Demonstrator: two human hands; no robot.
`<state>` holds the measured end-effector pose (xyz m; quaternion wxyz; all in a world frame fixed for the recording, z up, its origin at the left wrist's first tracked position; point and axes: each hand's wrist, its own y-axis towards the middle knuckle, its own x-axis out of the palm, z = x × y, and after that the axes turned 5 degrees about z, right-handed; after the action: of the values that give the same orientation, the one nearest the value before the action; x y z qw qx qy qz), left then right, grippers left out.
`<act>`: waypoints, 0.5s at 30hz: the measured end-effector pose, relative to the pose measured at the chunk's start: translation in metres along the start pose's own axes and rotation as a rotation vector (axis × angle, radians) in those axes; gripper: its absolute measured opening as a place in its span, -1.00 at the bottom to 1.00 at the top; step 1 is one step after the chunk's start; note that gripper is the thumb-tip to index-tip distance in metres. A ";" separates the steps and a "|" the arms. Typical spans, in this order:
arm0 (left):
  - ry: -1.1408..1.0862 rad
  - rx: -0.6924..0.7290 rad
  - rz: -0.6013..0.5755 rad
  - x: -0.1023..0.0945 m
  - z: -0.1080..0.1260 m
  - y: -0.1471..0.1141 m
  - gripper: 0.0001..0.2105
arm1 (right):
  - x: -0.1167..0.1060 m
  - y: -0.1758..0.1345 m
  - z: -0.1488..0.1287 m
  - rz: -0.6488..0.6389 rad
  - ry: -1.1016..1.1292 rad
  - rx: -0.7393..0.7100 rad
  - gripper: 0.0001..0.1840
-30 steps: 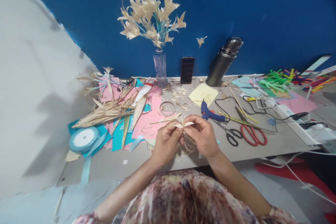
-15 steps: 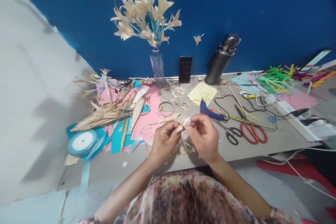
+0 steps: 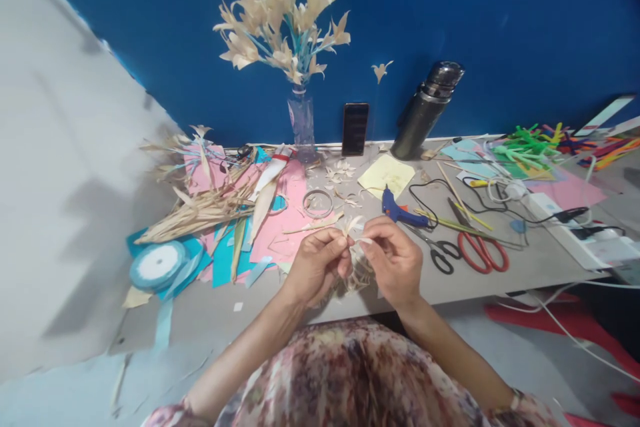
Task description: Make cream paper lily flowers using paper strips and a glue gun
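Between the fingertips of my left hand (image 3: 321, 259) is the base of a small cream husk flower (image 3: 353, 225), its pale petals pointing up. My right hand (image 3: 396, 259), closed in a pinch, grips one petal (image 3: 364, 241) at the flower's right side. Whether that petal is joined to the flower cannot be made out. Below both hands lies a heap of husk scraps (image 3: 357, 277), partly hidden by them. Just beyond my right hand rests a blue glue gun (image 3: 404, 211), and a metal ring (image 3: 318, 203) lies past my left hand.
Black scissors (image 3: 444, 259) and red-handled scissors (image 3: 483, 253) lie to the right, near a white power strip (image 3: 563, 227). Dried husks (image 3: 200, 213) and a blue ribbon roll (image 3: 157, 267) fill the left. Behind stand a bottle of husk flowers (image 3: 301, 123), a phone (image 3: 355, 130) and a flask (image 3: 425, 113).
My right hand has shifted slightly right, drawing the pinched petal outward. The flower in my left hand now shows upright petals. The view has tilted a little.
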<state>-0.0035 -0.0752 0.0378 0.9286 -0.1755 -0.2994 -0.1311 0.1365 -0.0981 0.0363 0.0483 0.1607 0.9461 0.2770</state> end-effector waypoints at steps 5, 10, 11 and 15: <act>0.009 0.011 0.028 0.002 0.001 -0.001 -0.70 | -0.003 0.000 0.000 -0.047 0.176 0.108 -0.90; 0.021 0.011 0.021 0.000 0.001 -0.002 -0.71 | -0.006 -0.004 -0.002 -0.069 0.148 0.070 -0.89; 0.024 0.011 0.019 -0.001 0.000 -0.002 -0.71 | -0.006 -0.004 -0.003 -0.067 0.141 0.075 -0.90; 0.056 0.032 0.022 -0.002 -0.002 -0.001 -0.71 | -0.005 -0.005 -0.004 -0.060 0.115 0.083 -0.93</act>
<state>-0.0045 -0.0766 0.0350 0.9407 -0.1603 -0.2734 -0.1207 0.1394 -0.1063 0.0373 -0.0045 0.1178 0.9624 0.2447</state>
